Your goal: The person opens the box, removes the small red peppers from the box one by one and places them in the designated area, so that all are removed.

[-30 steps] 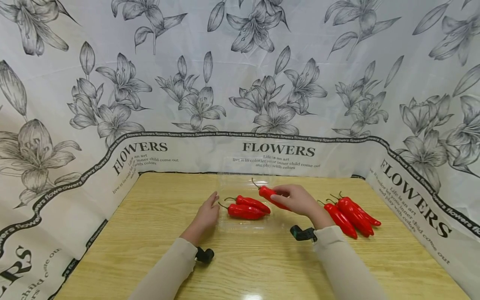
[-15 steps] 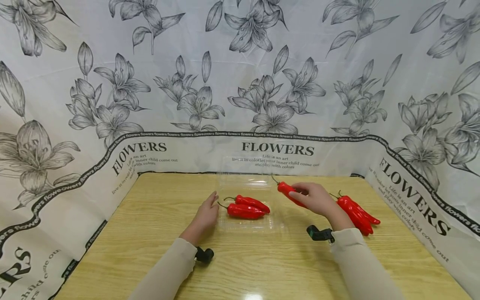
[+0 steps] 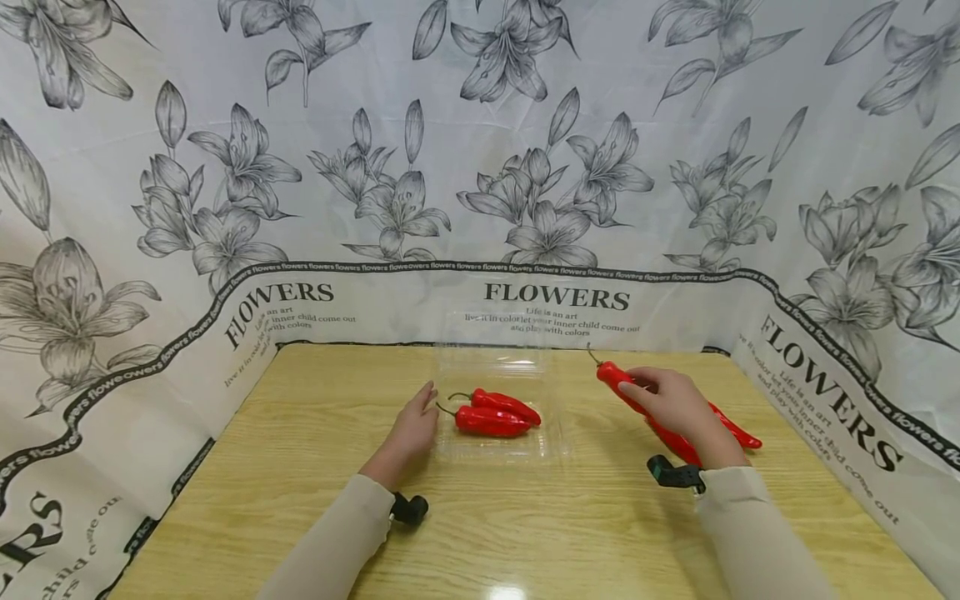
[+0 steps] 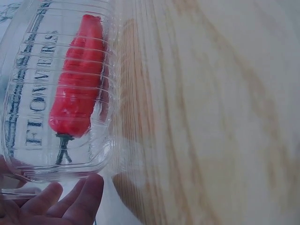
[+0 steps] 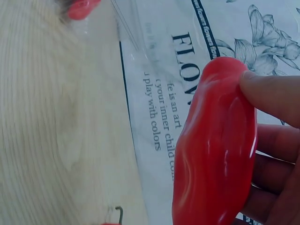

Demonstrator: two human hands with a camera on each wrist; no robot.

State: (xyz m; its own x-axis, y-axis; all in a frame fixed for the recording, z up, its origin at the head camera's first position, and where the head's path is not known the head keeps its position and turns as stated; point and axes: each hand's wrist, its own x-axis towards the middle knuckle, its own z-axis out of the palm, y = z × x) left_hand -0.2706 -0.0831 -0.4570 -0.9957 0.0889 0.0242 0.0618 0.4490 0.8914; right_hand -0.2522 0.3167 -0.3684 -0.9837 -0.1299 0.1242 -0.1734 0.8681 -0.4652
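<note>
Two red chili peppers [image 3: 492, 422] with green stems lie side by side in a clear plastic box [image 3: 498, 456] at the table's middle. At the box's left side is my left hand [image 3: 414, 427], its fingers extended against the end wall; the left wrist view shows the fingertips [image 4: 89, 190] at the rim. My right hand [image 3: 672, 406] grips another red chili pepper [image 5: 215, 145] between thumb and fingers, raised to the right of the box, stem pointing up and left. Beneath and behind that hand lie more red peppers [image 3: 738, 429], partly hidden by it.
The box's clear lid [image 3: 491, 337] stands up at the back, against the flower-printed cloth [image 3: 555, 225] that walls the table. The wooden table [image 3: 300, 467] extends around both arms. A small black camera is strapped to each wrist.
My right hand has carried its pepper rightward, from above the box's right edge to near the peppers on the right, now covering part of them. The left hand stays put.
</note>
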